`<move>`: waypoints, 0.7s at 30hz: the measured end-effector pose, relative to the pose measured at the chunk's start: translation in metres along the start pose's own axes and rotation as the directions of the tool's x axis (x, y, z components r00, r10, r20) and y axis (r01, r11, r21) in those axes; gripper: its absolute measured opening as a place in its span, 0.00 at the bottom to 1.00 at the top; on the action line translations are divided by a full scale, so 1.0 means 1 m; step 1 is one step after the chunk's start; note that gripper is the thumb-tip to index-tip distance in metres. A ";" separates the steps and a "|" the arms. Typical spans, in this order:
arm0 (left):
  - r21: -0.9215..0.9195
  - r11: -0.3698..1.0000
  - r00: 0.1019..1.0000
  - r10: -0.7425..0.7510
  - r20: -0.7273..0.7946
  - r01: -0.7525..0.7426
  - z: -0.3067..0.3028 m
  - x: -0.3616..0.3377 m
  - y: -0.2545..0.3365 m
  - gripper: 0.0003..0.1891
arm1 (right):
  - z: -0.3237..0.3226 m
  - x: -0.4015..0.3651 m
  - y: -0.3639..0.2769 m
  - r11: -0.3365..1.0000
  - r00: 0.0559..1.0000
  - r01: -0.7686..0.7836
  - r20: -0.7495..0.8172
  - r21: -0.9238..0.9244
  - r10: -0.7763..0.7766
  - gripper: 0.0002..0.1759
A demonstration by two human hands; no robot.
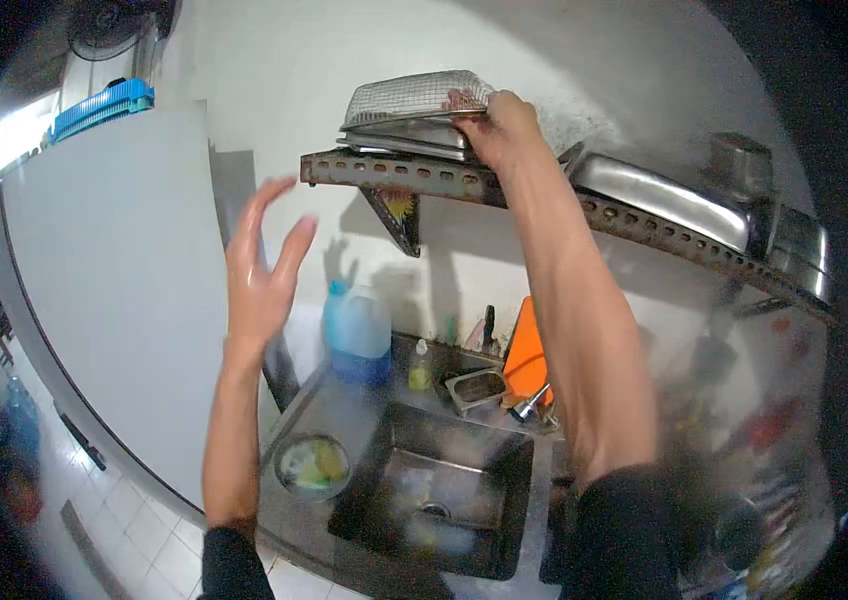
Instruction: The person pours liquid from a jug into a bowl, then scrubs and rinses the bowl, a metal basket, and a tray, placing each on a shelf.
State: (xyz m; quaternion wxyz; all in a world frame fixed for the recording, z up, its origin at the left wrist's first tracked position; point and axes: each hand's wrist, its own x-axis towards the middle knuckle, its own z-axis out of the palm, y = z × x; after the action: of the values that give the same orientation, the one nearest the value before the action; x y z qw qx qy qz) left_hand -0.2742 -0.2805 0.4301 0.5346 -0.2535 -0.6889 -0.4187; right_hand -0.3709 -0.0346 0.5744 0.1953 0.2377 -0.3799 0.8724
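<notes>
My right hand (pixel 504 128) reaches up to the wall shelf (pixel 399 174), its fingers closed on the right end of a wire mesh basket (pixel 399 97). The basket lies upside down over flat metal trays (pixel 406 142) at the shelf's left end. Some of my fingers show through the mesh. Left of the shelf end, my left hand (pixel 262 270) is raised in the air, thumb and fingers apart, with nothing in it.
Below is a metal sink (pixel 424 455), flanked by a bowl with a sponge (pixel 312 465), a blue jug (pixel 359 325), a soap bottle (pixel 420 367), a small metal pan (pixel 477 388) and an orange board (pixel 527 350). Metal pans (pixel 659 195) fill the shelf's right. A white panel (pixel 109 290) stands left.
</notes>
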 end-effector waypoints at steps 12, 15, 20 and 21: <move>0.212 0.960 0.975 0.149 0.167 -0.183 0.074 0.087 -0.055 0.28 | -0.060 -0.021 -0.040 -0.346 0.812 0.368 0.479 -0.863 -0.332 0.26; 0.031 0.980 0.980 0.194 0.049 -0.196 0.054 0.023 -0.025 0.21 | -0.016 -0.132 -0.103 0.176 0.911 0.303 0.339 -0.937 0.235 0.30; -0.209 0.913 0.917 -0.289 0.274 0.350 0.054 -0.195 -0.029 0.09 | -0.148 -0.261 0.011 0.318 0.941 0.299 0.224 -0.900 -0.253 0.10; -0.086 0.692 0.638 -0.600 0.483 0.717 0.051 -0.238 -0.026 0.09 | -0.171 -0.295 0.029 0.426 0.992 0.041 -0.014 -0.904 -0.126 0.10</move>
State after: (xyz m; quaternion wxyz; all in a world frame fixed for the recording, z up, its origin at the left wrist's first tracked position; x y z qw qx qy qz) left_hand -0.2507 -0.2271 0.1922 0.1422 -0.1356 -0.7670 -0.6108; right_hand -0.1928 0.0293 0.2897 0.3499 0.0805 -0.7661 0.5331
